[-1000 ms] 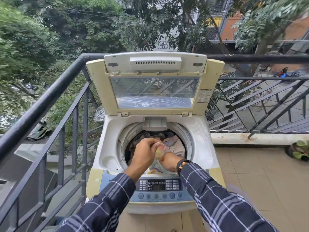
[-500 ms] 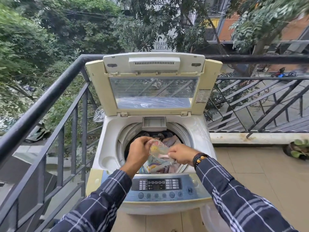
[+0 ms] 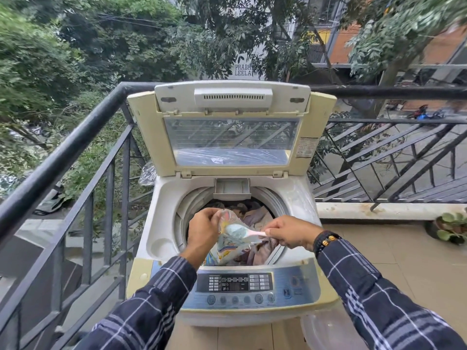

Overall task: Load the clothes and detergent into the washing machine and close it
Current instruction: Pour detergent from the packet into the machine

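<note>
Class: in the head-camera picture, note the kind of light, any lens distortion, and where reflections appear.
Head view: soft daylight, no hard shadows; wide-angle lens bows the railing; the lid window shows reflections and shiny plastic film; both hands, left hand and right hand, and the scoop are fairly sharp.

white wall [image 3: 249,72] behind the trees reads "prabh" over "leela", cut off; lid sticker [image 3: 306,147] and control panel [image 3: 235,282] print unreadable.
</note>
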